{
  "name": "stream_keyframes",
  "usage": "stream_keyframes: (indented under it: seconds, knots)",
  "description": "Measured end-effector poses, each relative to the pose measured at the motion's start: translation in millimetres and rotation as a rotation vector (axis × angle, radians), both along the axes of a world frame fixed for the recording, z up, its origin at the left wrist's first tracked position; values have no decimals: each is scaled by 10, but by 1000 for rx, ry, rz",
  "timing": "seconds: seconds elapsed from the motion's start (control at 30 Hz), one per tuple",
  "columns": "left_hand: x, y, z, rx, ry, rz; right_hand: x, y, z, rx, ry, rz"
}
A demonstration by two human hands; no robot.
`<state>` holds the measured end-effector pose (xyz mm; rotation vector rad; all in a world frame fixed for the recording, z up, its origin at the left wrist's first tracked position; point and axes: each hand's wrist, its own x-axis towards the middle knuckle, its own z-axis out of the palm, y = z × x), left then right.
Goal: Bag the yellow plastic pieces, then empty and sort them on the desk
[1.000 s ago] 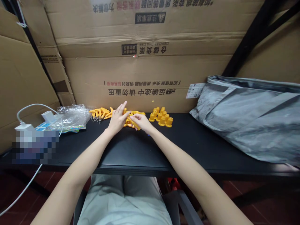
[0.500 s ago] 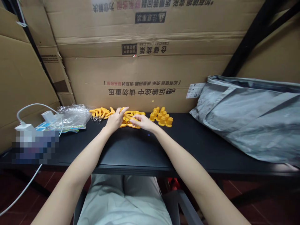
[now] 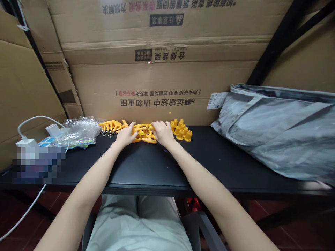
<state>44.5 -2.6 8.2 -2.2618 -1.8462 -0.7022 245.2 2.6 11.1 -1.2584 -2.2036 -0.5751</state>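
Note:
My left hand is closed at the left side of a pile of yellow plastic pieces, its thumb and fingers around a yellow piece. At the right side of the pile, my right hand has its fingers bent down over a yellow plastic part, mostly hidden by them. Left of my left hand lies a row of yellow T-shaped handles with small curled metal ends. Several yellow flanged cups stand upright just right of my right hand.
A grey fabric bag fills the right of the black table. Clear plastic packaging, a white charger and its cable lie at the left. A cardboard wall rises behind.
My right hand has turned palm-down and risen slightly at the pile's right side. My left hand has shifted a little, its raised fingers now lower. The yellow piece spanning both hands has moved.

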Motion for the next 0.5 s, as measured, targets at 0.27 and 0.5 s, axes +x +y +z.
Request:
stream_keyframes:
  seconds: [0.27, 0.5]
  knots:
    - [-245, 142, -9, 28, -186, 135, 349, 202, 16, -4, 213, -193]
    - [-481, 299, -125, 81, -388, 207, 706, 362, -27, -236, 247, -437]
